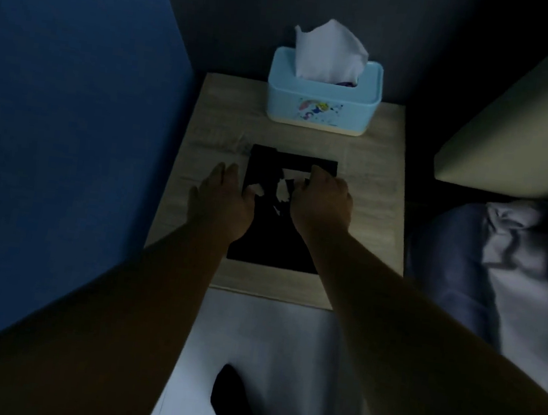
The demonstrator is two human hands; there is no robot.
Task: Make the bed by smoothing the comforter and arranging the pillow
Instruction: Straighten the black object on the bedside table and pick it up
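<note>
The room is dim. The rumpled blue-grey comforter (506, 270) lies on the bed at the right edge; no pillow can be made out. My left hand (223, 201) and my right hand (323, 204) both reach over a wooden bedside table (370, 202), away from the bed. They rest on a flat black object (275, 242) lying on the tabletop. The left hand's fingers are spread at its left edge. The right hand's fingers are curled over its upper middle; whether they grip it is unclear.
A light blue tissue box (323, 103) with a white tissue sticking up stands at the back of the table. A blue wall (63, 112) closes the left side. A beige padded headboard (524, 127) rises at the right. My dark shoe (234, 406) shows on the pale floor below.
</note>
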